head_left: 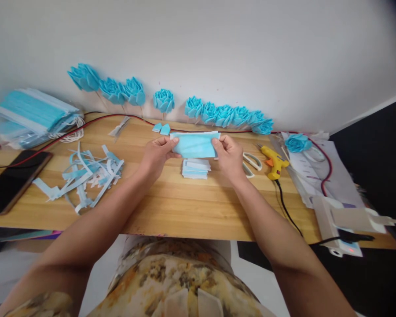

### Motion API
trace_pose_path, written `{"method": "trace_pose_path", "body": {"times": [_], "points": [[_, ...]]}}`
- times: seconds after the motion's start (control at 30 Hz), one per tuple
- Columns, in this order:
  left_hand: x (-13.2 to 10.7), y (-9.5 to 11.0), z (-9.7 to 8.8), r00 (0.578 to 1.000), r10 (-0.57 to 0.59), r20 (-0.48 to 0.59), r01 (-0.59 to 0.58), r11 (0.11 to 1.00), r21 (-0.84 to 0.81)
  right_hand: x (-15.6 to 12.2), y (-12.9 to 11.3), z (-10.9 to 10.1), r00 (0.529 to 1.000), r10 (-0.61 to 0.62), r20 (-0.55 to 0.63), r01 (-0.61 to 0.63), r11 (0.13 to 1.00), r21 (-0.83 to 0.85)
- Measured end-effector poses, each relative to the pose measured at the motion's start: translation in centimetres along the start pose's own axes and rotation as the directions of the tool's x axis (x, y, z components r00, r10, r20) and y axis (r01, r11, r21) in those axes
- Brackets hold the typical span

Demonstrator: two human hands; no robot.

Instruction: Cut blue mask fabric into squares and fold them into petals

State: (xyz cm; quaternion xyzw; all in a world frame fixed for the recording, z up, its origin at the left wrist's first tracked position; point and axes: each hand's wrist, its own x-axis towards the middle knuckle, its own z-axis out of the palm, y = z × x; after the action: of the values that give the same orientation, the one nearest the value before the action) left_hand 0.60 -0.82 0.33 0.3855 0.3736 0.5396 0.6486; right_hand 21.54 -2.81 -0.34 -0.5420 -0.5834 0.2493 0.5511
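Pinched by its two short ends, thumbs on top, between left hand (158, 155) and right hand (230, 156) at frame centre, just above a stack of cut pieces (196, 169) on the table (185, 207): a blue mask sheet (195, 145), probably light, limp and crease-prone, best gripped at the edges.

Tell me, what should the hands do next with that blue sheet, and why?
Probably fold the blue mask sheet in half. The left hand and right hand pinch its two ends, holding it flat above the stack of cut pieces, and two small folded pieces lie just behind it on the wooden table, so a fold seems the likely step.
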Motion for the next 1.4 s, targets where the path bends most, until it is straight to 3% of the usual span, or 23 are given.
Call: {"method": "trace_pose_path", "body": {"times": [0.4, 0.57, 0.73, 0.83, 0.93, 1.0, 1.03, 1.17, 1.3, 1.33, 1.4], "points": [[0.3, -0.2, -0.1, 0.999, -0.034, -0.032, 0.033, 0.998, -0.045, 0.2, 0.3, -0.2, 1.000, 0.012, -0.008, -0.013, 0.998, -0.061], [0.8, -0.2, -0.7, 0.996, -0.055, -0.071, 0.043, 0.985, -0.167, 1.2, 1.0, -1.2, 0.986, 0.057, -0.156, -0.055, 0.998, 0.021], [1.5, 0.2, -1.2, 0.987, -0.035, -0.154, 0.002, 0.978, -0.207, 2.2, 2.1, -1.9, 0.967, 0.039, -0.251, -0.018, 0.996, 0.084], [1.8, 1.3, -1.5, 0.966, 0.075, -0.247, -0.113, 0.983, -0.142, 2.2, 2.0, -1.9, 0.968, 0.019, -0.251, 0.001, 0.997, 0.079], [1.9, 2.4, -2.0, 0.890, 0.360, -0.281, -0.352, 0.933, 0.079, 2.2, 1.6, -1.8, 0.969, -0.006, -0.245, 0.028, 0.996, 0.084], [1.9, 2.7, -2.3, 0.834, 0.498, -0.238, -0.433, 0.858, 0.275, 2.1, 1.5, -1.7, 0.972, -0.014, -0.234, 0.038, 0.994, 0.099], [2.0, 2.6, -2.5, 0.832, 0.520, -0.194, -0.430, 0.825, 0.367, 2.1, 1.5, -1.6, 0.974, -0.012, -0.226, 0.038, 0.993, 0.111], [1.8, 1.6, -2.4, 0.899, 0.437, 0.007, -0.349, 0.709, 0.612, 1.9, 1.5, -1.5, 0.981, 0.018, -0.192, 0.012, 0.988, 0.157], [0.2, 1.7, -0.8, 0.838, 0.540, 0.074, -0.467, 0.641, 0.609, 1.7, 1.0, -1.3, 0.986, 0.009, -0.168, 0.013, 0.991, 0.132], [-0.4, 1.9, -0.3, 0.843, 0.533, 0.080, -0.475, 0.665, 0.576, 1.6, 0.8, -1.3, 0.987, 0.002, -0.159, 0.017, 0.993, 0.115], [-1.6, 2.2, 0.6, 0.897, 0.426, 0.114, -0.422, 0.754, 0.504, 1.3, 0.4, -1.1, 0.990, -0.018, -0.139, 0.030, 0.996, 0.082]]}}
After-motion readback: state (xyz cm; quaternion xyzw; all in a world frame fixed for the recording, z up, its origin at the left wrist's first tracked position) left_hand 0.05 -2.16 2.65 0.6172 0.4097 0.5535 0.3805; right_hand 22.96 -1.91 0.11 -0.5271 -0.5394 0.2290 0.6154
